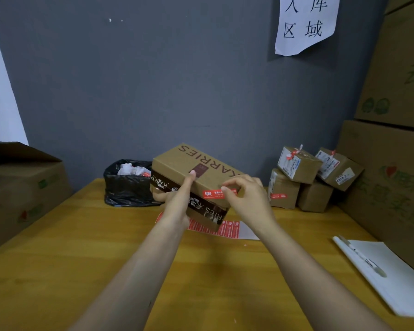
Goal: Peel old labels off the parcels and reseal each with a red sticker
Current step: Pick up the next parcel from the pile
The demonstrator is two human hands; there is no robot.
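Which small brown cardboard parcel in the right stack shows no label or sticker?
The bottom-right parcel: bare cardboard. The other three show white labels or red stickers.

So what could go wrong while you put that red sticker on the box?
1. The box is tilted and only the left hand grips it, so it might slip down onto the sticker sheet.
2. The right hand pinches the sticker right at the box's edge, so it could go on crooked or wrinkled and perhaps not seal well.
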